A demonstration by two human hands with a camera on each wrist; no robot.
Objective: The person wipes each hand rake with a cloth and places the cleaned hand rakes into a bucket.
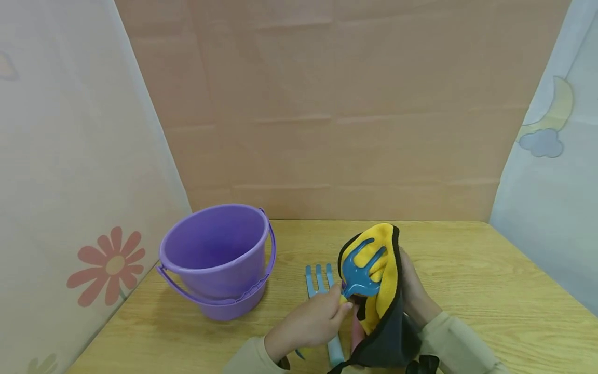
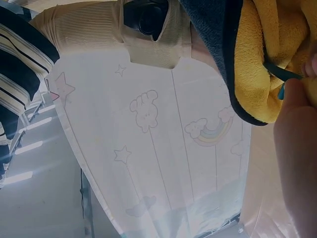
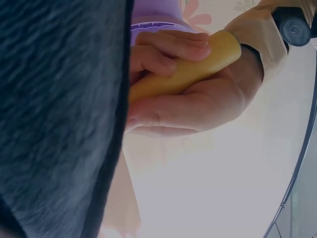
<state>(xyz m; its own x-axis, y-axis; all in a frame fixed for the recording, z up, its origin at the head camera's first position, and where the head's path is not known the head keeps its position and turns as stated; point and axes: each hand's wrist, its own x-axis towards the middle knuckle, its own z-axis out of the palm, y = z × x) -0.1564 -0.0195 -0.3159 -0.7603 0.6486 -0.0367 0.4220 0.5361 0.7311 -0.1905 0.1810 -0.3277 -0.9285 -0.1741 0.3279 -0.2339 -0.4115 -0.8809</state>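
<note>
My left hand [image 1: 310, 319] grips a toy hand rake with a blue head [image 1: 359, 290]. In the right wrist view its fingers curl round the rake's yellow handle [image 3: 218, 53]. The blue tines lie against the yellow side of a two-sided towel [image 1: 390, 249], dark grey on the back with black edging. My right hand [image 1: 413, 283] holds the towel up from behind, its fingers mostly hidden by the cloth. Under the hands lie a light blue toy fork [image 1: 335, 350] and a pink handle [image 1: 357, 332], partly covered.
A purple bucket [image 1: 243, 264] with a swing handle stands at the left of the wooden table [image 1: 490, 291]. A small blue and yellow piece [image 1: 300, 355] shows below my left wrist. A brown paper sheet [image 1: 336, 104] rises behind the table, with printed cloths at both sides.
</note>
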